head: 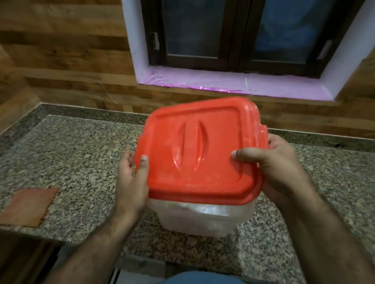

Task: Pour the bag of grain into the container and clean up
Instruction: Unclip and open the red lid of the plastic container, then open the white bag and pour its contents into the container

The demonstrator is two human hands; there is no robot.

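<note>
While you hold the clear container above the granite counter, your L hand grips its left side; your R hand grips the red lid, thumb on top. Lid sits tilted on container.

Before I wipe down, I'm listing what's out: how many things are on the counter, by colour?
Red: 1, the container's lid
Clear: 1, the plastic container
Reddish-brown: 1, flat square mat
Total: 3
</note>
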